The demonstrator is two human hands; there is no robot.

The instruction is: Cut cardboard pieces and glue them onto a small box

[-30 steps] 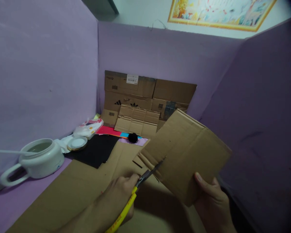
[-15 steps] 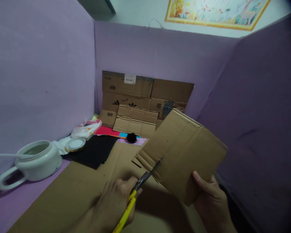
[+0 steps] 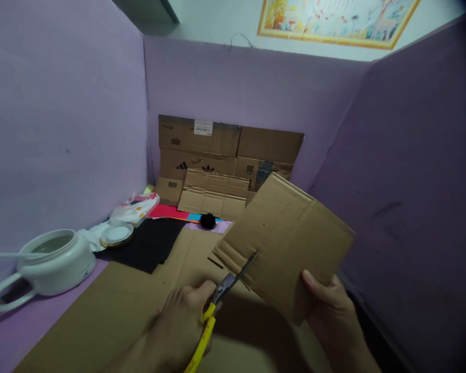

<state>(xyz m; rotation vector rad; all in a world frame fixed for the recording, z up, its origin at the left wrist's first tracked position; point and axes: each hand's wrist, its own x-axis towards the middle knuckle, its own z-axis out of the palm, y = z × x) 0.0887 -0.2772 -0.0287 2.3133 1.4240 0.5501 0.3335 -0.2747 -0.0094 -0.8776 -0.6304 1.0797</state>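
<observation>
My left hand (image 3: pixel 184 318) grips yellow-handled scissors (image 3: pixel 205 336), fingers wrapped round the handles. One dark blade lies over the face of a piece of brown cardboard (image 3: pixel 287 243), reaching in from its lower left edge; the other blade is mostly hidden behind it. The cardboard is tilted up above the table and has fold creases along its left and top sides. My right hand (image 3: pixel 332 308) pinches its lower right part, thumb on the front face and fingers behind.
A large cardboard sheet (image 3: pixel 89 305) covers the table. At left stand a white handled pot (image 3: pixel 58 264), a round lid (image 3: pixel 117 234) and a plastic packet (image 3: pixel 135 208). Black sheets (image 3: pixel 147 241) and a black yarn ball (image 3: pixel 208 221) lie farther back. Flattened cardboard (image 3: pixel 202 142) leans on the purple back wall.
The whole view has shifted a little, so most things sit slightly farther left. Scissors, cardboard and both hands keep nearly the same positions relative to each other.
</observation>
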